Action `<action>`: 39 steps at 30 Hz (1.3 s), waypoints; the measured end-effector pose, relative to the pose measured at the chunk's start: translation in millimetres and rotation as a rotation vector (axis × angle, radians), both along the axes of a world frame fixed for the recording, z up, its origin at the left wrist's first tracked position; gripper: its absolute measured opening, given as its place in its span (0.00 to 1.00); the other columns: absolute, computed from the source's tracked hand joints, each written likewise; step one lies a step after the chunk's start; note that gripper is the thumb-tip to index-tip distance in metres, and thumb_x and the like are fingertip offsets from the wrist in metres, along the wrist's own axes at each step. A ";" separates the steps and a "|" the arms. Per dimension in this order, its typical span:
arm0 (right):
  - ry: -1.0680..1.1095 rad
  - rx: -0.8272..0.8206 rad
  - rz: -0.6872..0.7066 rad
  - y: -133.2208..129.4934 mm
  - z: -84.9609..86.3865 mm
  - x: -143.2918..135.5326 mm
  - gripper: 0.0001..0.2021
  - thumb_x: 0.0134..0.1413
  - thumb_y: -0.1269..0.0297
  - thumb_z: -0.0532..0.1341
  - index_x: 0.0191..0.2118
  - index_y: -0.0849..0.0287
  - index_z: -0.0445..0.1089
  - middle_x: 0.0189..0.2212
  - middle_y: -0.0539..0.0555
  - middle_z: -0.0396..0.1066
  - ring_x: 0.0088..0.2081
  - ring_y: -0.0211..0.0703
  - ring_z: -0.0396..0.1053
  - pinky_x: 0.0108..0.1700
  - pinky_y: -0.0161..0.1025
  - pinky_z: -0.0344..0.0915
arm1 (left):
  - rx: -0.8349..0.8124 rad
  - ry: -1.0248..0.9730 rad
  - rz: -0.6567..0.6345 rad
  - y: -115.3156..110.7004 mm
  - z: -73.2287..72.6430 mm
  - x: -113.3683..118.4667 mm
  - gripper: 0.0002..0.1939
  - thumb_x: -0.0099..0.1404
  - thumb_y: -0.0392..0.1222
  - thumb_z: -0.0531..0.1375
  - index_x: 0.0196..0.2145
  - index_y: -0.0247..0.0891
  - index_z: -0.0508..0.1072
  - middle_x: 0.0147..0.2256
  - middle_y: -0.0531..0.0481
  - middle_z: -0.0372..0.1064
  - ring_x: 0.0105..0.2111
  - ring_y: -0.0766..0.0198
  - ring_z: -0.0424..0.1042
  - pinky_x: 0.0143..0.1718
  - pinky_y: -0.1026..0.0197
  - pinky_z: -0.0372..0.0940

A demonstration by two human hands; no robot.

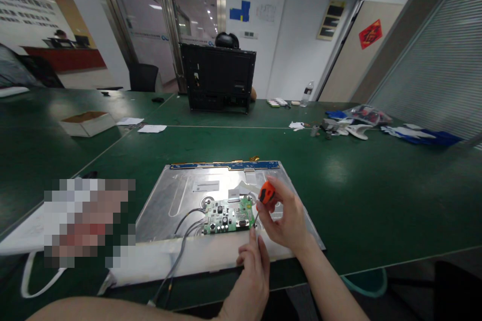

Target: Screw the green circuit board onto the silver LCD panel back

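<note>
A silver display panel (181,180) lies on the table with its metal back up. Fixed to its middle is a green circuit board (229,215), with dark cables (183,251) running from its left side. My right hand (288,218) grips an orange and black screwdriver (267,192), tilted so its thin shaft reaches the board's lower right corner. Beside that tip, my left hand (250,271) rests over the panel's white lower edge. Its index finger is stretched toward the corner and the others are loosely bent; I see nothing held in it.
Across the green table (357,185) stands a black monitor housing (218,77), with a person partly hidden behind it. At left are an open cardboard box (88,123) and a blurred-out item. A water bottle (307,94), bags and gloves (357,130) lie at far right.
</note>
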State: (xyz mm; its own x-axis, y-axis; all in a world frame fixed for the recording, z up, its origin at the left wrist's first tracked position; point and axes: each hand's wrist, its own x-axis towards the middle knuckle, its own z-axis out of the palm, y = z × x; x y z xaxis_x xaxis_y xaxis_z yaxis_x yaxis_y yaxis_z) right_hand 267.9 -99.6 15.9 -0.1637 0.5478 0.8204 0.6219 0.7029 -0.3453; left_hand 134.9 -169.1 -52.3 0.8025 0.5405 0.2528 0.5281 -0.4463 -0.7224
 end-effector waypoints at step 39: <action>0.002 0.042 -0.046 2.8 0.8 -1.4 0.28 0.54 0.72 0.59 0.60 0.56 0.52 0.27 0.46 0.66 0.20 0.32 0.61 0.21 0.32 0.62 | 0.032 0.067 -0.045 3.1 10.6 -3.3 0.24 0.65 0.43 0.48 0.53 0.26 0.68 0.48 0.28 0.68 0.32 0.55 0.67 0.29 0.54 0.53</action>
